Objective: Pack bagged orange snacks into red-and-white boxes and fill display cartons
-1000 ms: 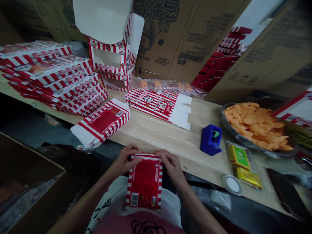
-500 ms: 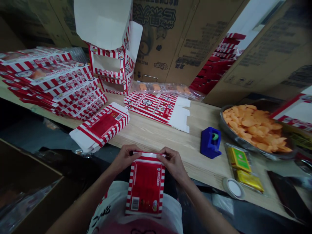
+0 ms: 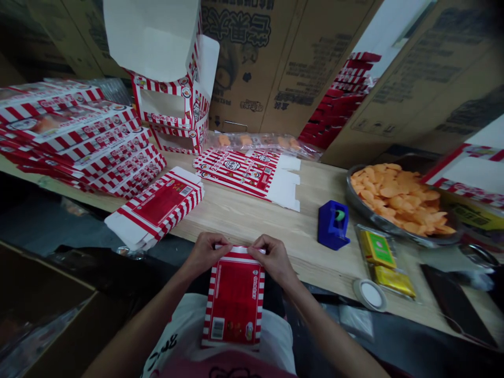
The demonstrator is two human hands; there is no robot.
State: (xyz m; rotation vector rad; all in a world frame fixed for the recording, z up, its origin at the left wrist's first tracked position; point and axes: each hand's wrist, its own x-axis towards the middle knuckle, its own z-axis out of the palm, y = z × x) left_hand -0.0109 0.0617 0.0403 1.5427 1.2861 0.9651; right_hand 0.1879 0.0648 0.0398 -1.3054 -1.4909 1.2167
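A red-and-white striped box [image 3: 235,299] rests against my lap, its red panel with a barcode facing up. My left hand [image 3: 207,253] pinches the far left corner of the box. At the far right corner, my right hand [image 3: 272,258] grips the same edge between thumb and fingers. The fingertips of both hands are partly hidden behind that edge. Beyond my hands on the wooden table [image 3: 240,224] lie flat striped cartons [image 3: 248,173], and left of those is a stack of folded cartons [image 3: 157,205].
Filled striped boxes [image 3: 79,136] are piled at the left, beside upright open boxes [image 3: 169,102]. On the right are a blue tape dispenser [image 3: 333,226], a metal bowl [image 3: 354,202] of orange chips, yellow packets [image 3: 380,249] and a white tape roll [image 3: 370,294]. Large brown cartons [image 3: 252,63] stand behind.
Both hands keep their hold at the far edge of the box, the fingers shifting slightly along it. The table's contents appear a little further left as the view turns.
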